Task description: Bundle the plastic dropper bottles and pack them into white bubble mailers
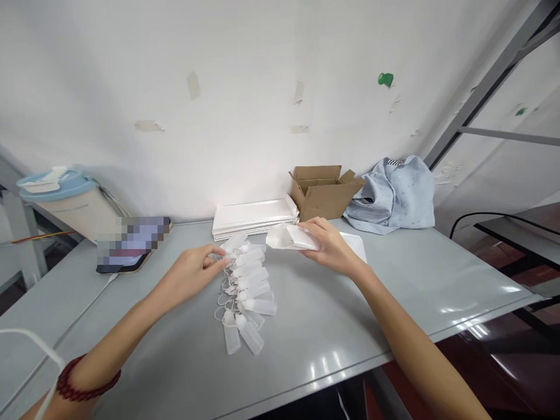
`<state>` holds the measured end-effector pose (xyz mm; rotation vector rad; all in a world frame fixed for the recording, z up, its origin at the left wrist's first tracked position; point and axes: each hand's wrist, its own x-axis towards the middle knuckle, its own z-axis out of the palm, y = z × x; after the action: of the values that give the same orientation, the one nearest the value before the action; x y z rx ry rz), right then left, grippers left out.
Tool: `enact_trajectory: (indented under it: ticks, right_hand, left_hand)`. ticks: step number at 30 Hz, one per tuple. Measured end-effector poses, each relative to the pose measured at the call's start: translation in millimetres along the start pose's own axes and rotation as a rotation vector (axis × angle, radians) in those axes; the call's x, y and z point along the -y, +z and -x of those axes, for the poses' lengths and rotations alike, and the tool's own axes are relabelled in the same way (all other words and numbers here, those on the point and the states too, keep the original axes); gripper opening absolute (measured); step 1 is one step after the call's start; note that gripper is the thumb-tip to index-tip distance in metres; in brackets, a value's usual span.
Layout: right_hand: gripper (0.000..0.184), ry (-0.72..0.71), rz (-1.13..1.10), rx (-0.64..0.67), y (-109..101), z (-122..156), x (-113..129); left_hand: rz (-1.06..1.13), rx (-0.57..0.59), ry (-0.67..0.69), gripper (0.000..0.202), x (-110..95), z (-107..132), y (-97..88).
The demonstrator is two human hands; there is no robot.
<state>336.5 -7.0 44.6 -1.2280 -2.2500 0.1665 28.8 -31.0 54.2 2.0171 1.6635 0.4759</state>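
Several small translucent plastic bottles with white cord loops (254, 279) lie in an overlapping row on the grey table. At the far end of that row, the thumb and index finger of my left hand (199, 269) pinch together over the cords at the bottle necks. My right hand (328, 248) is wrapped round a white padded envelope (286, 238), holding it just above the table, its gaping mouth towards the bottles. The envelope's far end shows partly behind my wrist. My right fingertips are partly hidden by the envelope.
Behind the bottles is a stack of white envelopes (256, 216) against the wall. An open cardboard box (330, 201) and a light blue cloth (398, 195) stand to its right. At left are a phone (135, 245) on a cable and a blue-lidded cup (72, 204).
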Motion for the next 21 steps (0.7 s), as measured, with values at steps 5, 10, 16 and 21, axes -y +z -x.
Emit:
enact_trajectory:
  ticks: [5, 10, 16, 21]
  right_hand:
    - [0.049, -0.018, 0.002, 0.016, 1.6, 0.6, 2.1]
    - [0.049, -0.050, 0.002, -0.006, 2.3, 0.7, 3.0]
    - [0.050, -0.111, 0.000, -0.017, 6.2, 1.2, 2.2]
    - [0.051, -0.118, 0.012, -0.029, 6.8, 1.6, 3.6]
  left_hand:
    - [0.146, -0.001, -0.058, 0.031, -7.5, -2.9, -3.1]
    - [0.207, -0.060, 0.099, 0.027, -9.8, 5.1, -14.7]
    - [0.187, -0.168, 0.174, 0.022, -25.6, 5.4, -28.8]
    - [0.225, -0.131, 0.196, 0.020, -42.7, -3.8, -24.3]
